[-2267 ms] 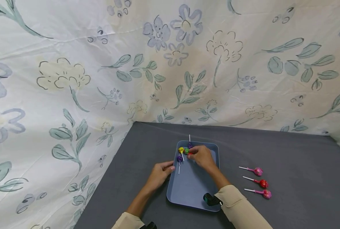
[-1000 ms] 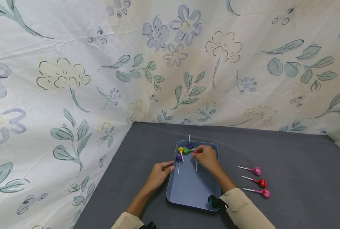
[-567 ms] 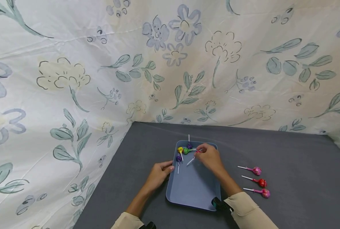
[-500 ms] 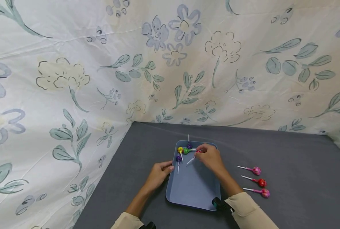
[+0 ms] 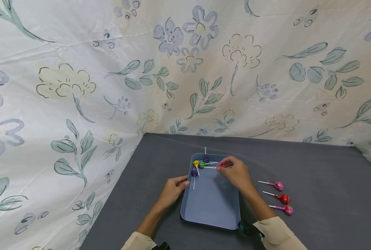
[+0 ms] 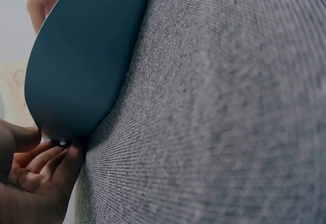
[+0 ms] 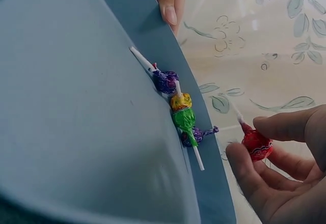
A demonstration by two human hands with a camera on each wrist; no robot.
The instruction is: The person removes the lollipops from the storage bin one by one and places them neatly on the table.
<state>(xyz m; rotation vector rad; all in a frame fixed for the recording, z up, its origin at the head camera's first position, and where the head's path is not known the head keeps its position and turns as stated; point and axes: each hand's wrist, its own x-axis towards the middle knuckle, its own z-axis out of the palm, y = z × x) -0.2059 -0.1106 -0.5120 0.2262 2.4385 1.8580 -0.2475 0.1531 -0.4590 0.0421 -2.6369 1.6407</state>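
My left hand point(image 5: 172, 191) grips the left rim of a blue-grey tray point(image 5: 211, 208), thumb above and fingers at its edge in the left wrist view. Over the tray's far right part, my right hand point(image 5: 238, 173) pinches a red lollipop point(image 7: 256, 143) by its wrapped head, its stick pointing left in the head view. Inside the tray, towards the far left corner, lie a yellow lollipop point(image 5: 196, 163), a green lollipop point(image 7: 184, 118) and a purple lollipop point(image 5: 194, 173). Another purple lollipop point(image 5: 206, 159) has its stick sticking out over the far rim.
On the dark grey table point(image 5: 323, 180), right of the tray, lie a pink lollipop point(image 5: 279, 185), a red lollipop point(image 5: 285, 199) and another pink lollipop point(image 5: 288, 210), roughly in a column. A floral cloth point(image 5: 241, 86) hangs behind and along the left side.
My right hand has moved right, away from the green lollipop, whose stick now shows. The held red lollipop has turned, its stick swinging from the near side to the left. My left hand stays put.
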